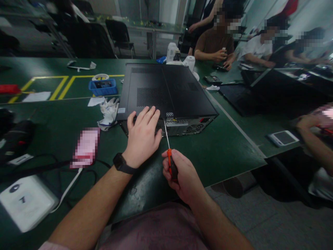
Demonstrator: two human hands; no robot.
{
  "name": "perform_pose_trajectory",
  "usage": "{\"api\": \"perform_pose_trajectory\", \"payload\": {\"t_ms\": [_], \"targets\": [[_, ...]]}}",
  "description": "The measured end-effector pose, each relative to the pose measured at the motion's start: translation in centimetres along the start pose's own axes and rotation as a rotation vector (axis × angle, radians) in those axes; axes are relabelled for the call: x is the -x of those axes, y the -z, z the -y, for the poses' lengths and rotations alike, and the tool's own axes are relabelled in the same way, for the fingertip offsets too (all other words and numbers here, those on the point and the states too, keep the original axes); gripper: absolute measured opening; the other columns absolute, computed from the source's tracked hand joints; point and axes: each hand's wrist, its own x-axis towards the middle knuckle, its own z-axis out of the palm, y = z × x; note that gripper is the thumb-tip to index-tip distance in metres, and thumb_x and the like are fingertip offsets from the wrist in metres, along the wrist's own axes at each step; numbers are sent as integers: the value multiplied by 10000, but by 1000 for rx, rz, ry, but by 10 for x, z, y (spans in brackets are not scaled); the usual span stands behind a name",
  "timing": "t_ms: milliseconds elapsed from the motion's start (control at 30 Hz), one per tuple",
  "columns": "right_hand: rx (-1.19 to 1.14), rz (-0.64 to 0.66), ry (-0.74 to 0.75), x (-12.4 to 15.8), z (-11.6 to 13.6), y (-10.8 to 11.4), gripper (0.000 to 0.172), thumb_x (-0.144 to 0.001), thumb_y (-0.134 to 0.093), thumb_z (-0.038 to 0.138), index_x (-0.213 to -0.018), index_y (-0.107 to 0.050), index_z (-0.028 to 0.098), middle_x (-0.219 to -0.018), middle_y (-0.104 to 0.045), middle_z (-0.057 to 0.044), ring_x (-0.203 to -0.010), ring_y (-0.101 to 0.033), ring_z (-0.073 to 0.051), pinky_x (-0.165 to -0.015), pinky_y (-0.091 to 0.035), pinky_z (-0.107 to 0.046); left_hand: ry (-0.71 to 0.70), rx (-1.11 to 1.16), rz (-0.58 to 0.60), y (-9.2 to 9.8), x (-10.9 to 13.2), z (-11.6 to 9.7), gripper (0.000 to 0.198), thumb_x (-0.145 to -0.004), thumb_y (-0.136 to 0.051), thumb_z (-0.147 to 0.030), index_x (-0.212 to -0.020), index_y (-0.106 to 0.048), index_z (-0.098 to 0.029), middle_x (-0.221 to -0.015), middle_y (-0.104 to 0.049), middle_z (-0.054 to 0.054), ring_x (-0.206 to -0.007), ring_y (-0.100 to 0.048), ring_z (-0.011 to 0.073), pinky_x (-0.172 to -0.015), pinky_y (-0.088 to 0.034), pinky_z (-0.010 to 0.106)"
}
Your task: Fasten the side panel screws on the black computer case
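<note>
Screwdriver [170, 160] at the near edge of a computer case [166, 81]
The right hand [186, 175] grips the screwdriver, apparently to aim it straight; the left hand [143, 137], fingers spread, rests on the case, likely steadying it flat on the desk [208, 159].

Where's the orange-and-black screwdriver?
In the head view, the screwdriver is in the right hand, below centre, its tip at the black metal computer case.
</note>
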Motion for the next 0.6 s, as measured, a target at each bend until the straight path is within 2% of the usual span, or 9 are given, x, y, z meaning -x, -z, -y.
{"api": "perform_pose_trajectory", "payload": {"t_ms": [200, 433, 600], "targets": [[15, -28, -1, -1, 1, -2, 425, -830, -721, 595, -961, -513, 248, -664, -541, 83, -434, -386, -52, -305, -183, -112, -7, -8, -5, 1, 0, 0, 529, -980, -491, -289, -1495, -515, -173, -1595, -515, 125, -1516, -421, 301, -1255, -208, 565], [12, -5, -7, -1, 0, 0, 414, -867, -644, 613, -987, -587, 221, -662, -539, 67, -443, -393, -54, -299, -198, -120, 0, -1, -4, -1, 0, 0, 532, -982, -486, -289, -1498, -518, -165, -1596, -515, 124, -1511, -426, 300, -1255, -212, 568], [18, -20, -15, 0, 1, -1, 408, -848, -699, 591, -992, -525, 252, -660, -547, 86, -431, -372, -52, -301, -197, -118, 0, 4, -1, -1, 0, 0, 546, -974, -493, -290, -1508, -512, -174, -1595, -516, 127, -1513, -424, 309, -1256, -203, 570]]}}
